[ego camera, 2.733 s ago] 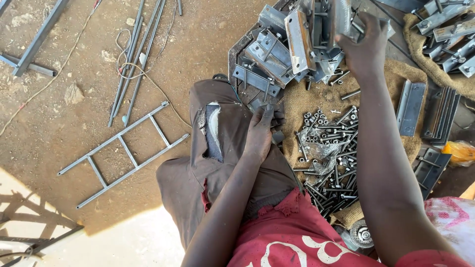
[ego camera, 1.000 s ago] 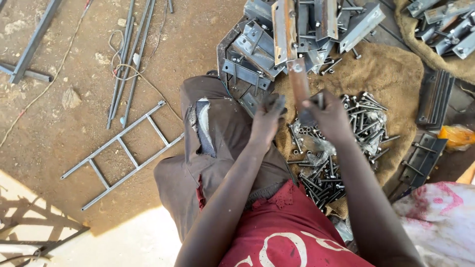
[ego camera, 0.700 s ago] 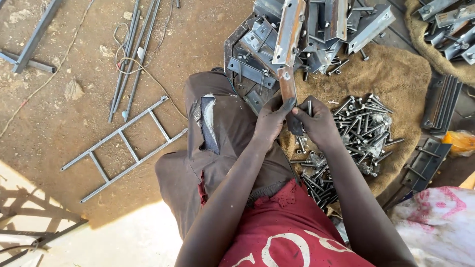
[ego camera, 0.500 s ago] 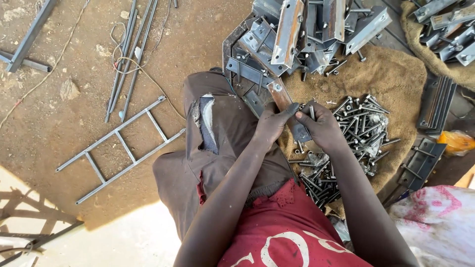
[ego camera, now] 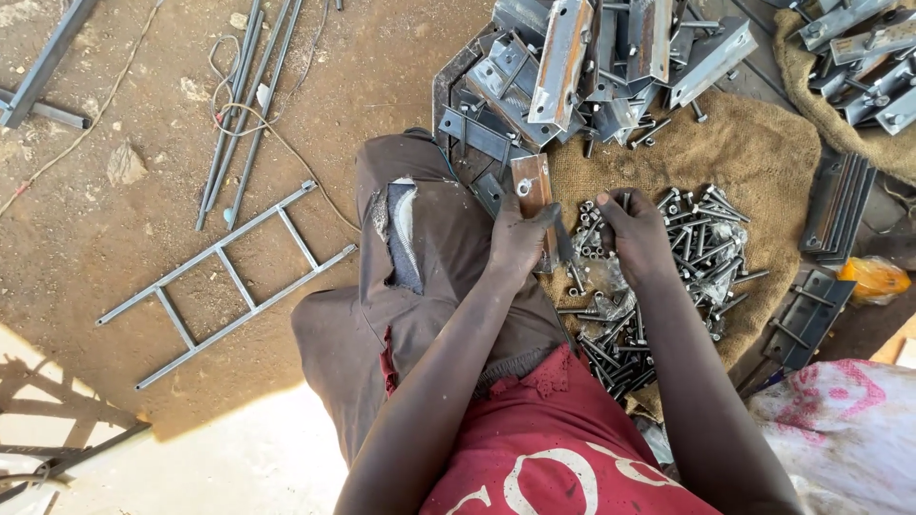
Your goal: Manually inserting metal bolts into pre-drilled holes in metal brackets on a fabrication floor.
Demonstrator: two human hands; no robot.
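Observation:
I sit on dirt ground with a knee raised in torn brown trousers. My left hand grips a rusty flat metal bracket with a hole near its top, held upright beside my knee. My right hand rests with bent fingers on a heap of steel bolts lying on brown sacking; whether it pinches a bolt is hidden. A pile of angled steel brackets lies just beyond both hands.
A small ladder-like steel frame lies on the ground to the left, with thin rods and a cord above it. More brackets sit at the top right, dark channel pieces and an orange object at right.
My right hand came back from the far bracket pile with a bracket. The bracket passed into my left hand and was lowered beside my knee. My right hand moved onto the bolts.

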